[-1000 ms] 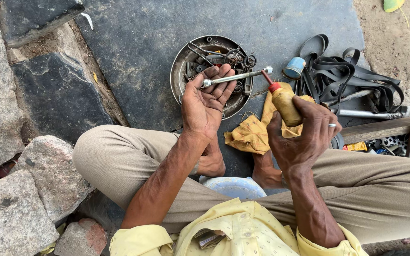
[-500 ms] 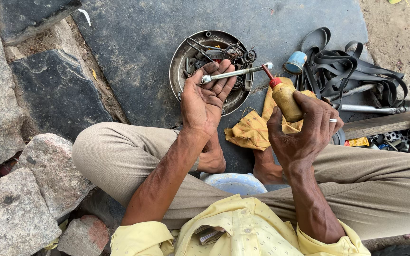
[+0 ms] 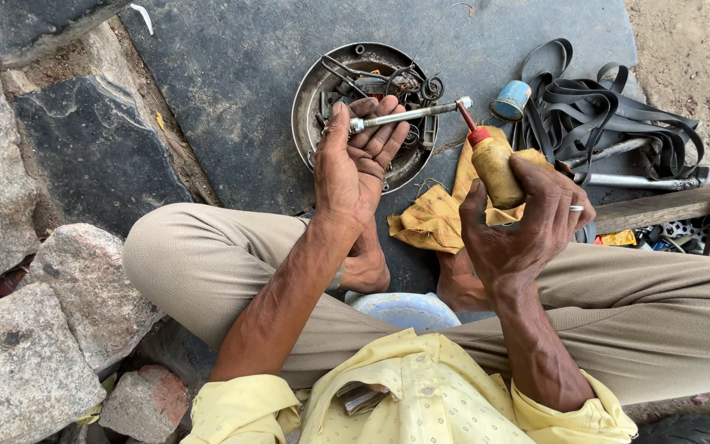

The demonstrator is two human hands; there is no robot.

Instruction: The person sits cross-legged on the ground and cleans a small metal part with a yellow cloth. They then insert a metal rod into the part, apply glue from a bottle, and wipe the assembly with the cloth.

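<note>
Both hands grip — axle (image 3: pixel 408 115) left, bottle (image 3: pixel 495 168) right.

A round metal pan (image 3: pixel 310 90) holding springs and small metal parts is sitting on a dark stone slab (image 3: pixel 232 74), with a small blue cup (image 3: pixel 509 99) lying just beside a heap of black rubber straps (image 3: pixel 618 115). A yellow cloth (image 3: pixel 433 218) is lying crumpled near the pan, and rough stones (image 3: pixel 34 329) are bordering the slab. A wooden plank (image 3: pixel 659 210) is resting below the straps.
</note>
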